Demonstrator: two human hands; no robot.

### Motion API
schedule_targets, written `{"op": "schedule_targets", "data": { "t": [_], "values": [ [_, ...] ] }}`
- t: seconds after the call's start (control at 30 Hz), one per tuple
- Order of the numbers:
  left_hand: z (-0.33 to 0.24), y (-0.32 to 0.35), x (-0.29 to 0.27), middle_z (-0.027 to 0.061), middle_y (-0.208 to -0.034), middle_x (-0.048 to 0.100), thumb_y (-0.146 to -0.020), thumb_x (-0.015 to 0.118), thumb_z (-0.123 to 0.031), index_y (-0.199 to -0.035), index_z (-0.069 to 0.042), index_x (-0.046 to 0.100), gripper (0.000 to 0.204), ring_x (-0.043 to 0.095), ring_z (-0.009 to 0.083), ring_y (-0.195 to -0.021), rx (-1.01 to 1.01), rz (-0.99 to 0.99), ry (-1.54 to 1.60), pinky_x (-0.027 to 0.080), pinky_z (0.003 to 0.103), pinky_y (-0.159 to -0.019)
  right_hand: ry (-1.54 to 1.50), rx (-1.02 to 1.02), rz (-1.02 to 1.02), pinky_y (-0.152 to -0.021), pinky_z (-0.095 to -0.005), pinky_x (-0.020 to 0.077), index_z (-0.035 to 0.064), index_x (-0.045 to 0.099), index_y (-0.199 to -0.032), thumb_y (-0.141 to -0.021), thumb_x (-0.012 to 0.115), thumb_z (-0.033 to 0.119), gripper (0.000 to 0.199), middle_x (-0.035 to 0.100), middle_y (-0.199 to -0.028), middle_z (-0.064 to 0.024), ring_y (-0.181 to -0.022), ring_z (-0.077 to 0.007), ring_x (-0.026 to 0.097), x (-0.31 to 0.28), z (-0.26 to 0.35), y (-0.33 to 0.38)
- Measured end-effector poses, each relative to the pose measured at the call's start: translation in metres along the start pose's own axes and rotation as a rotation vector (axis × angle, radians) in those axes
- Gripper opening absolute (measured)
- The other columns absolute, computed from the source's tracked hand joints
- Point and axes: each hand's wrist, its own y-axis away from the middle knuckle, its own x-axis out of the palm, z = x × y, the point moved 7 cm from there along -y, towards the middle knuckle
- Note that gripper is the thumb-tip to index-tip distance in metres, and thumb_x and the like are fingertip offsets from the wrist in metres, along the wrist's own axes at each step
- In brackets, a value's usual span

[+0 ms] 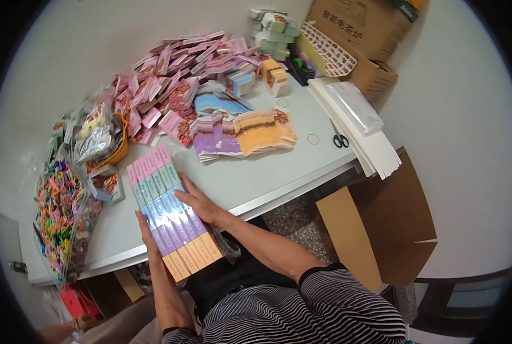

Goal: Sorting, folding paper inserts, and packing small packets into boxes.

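Against a pale wall stands a light counter (256, 178), with a large heap of pink boxes (153, 86) piled along its back edge. Out past its front edge, a block of small boxes (169, 215) is held at a tilt, its pink end above the counter and its orange end over the person's lap. It shows 5 colour bands: pink, green, blue, purple and orange (glare on the middle suggests clear film).

Both hands grip it: the left hand (145, 230) has its fingers pressed along the left side, while the right hand (200, 205) clasps the right side, thumb over the upper face. Whether the block touches the counter I cannot tell.

Toward the back edge, behind the block, lie orange flat cartons (264, 133), touching purple flat cartons (215, 137). At the left end are an orange basket (120, 150) of packets and a clear bag (67, 218) full of small colourful pieces. Near the front right corner rest black scissors (340, 141), with 2 rubber bands (313, 139) farther in.
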Motion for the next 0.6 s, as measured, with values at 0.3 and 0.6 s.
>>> {"op": "schedule_targets", "data": {
  "t": [0.3, 0.6],
  "values": [
    [0.003, 0.012, 0.011, 0.0149, -0.139, 0.054, -0.105, 0.041, -0.058, -0.148, -0.002, 0.041, 0.071, 0.057, 0.0269, -0.122, 0.035, -0.038, -0.056, 0.049, 0.04, -0.104, -0.051, 0.005, 0.001, -0.121, -0.0352, 0.0227, -0.0049, 0.017, -0.158, -0.102, 0.053, 0.027, 0.074, 0.031, -0.16, -0.0188, -0.148, -0.0259, 0.028, -0.005, 0.01, 0.007],
    [-0.002, -0.033, -0.02, 0.0133, -0.148, 0.046, -0.109, 0.041, -0.033, -0.148, 0.004, 0.041, 0.054, 0.047, 0.023, -0.133, 0.184, -0.179, -0.363, 0.037, 0.038, -0.115, 0.185, -0.12, -0.073, -0.121, -0.0376, 0.0218, -0.0042, 0.019, -0.158, -0.095, 0.057, 0.031, 0.081, 0.031, -0.159, -0.0244, -0.149, -0.0327, 0.029, -0.037, 0.043, 0.002]
  ]
}}
